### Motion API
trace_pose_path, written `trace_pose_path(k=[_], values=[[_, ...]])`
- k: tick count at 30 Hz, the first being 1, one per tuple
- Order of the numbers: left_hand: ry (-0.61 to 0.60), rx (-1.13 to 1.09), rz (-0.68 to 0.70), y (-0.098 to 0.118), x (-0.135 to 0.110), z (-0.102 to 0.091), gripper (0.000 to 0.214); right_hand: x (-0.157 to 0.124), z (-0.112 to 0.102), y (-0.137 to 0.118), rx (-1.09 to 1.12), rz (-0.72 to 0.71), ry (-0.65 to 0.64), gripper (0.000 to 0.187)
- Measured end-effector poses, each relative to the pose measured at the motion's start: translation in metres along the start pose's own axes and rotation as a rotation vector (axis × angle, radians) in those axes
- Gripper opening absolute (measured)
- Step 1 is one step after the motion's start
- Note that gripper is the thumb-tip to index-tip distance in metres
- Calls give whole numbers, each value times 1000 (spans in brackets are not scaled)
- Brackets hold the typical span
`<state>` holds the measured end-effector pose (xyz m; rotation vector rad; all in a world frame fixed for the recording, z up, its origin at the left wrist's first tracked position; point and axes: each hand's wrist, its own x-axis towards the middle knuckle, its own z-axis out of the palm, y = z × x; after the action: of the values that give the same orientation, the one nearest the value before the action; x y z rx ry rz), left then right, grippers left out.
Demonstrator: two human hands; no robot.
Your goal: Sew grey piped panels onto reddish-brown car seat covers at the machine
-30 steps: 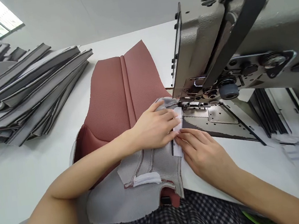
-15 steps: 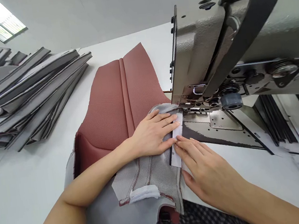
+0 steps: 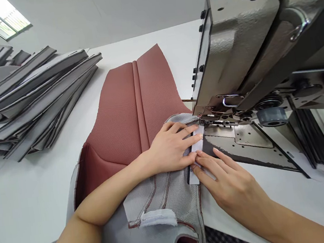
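Observation:
My left hand lies flat with its fingers spread. It presses on the grey backing of a dark red perforated seat cover, and its fingertips reach onto a white strip with a dark edge. The strip runs along the cover's right edge, its far end close to the presser foot of the sewing machine. My right hand touches the same strip with outstretched fingertips, close beside the left thumb; its thumb is hidden. Stitched seams and a white fuzzy patch show on the backing.
Stacked grey trim panels lie at the left of the white table. A metal bed plate sits under the machine head. Black strips lie at the right, and a wall rises behind.
The view has shifted slightly, so the machine appears further right and larger. The index finger of my right hand has lifted away from the others. Both hands stay on the strip.

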<state>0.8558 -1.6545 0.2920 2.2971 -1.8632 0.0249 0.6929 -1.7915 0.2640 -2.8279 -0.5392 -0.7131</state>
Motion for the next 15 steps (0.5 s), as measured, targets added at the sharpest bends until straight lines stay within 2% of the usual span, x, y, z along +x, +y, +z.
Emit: trace_pose_path(k=[10,15], values=[[8,47,-46,5,10,3,42,-1,1,12,14,3,9,38],[17,34,-1,3,5,-3,36,-1,0,16,-1,-23,8,36]])
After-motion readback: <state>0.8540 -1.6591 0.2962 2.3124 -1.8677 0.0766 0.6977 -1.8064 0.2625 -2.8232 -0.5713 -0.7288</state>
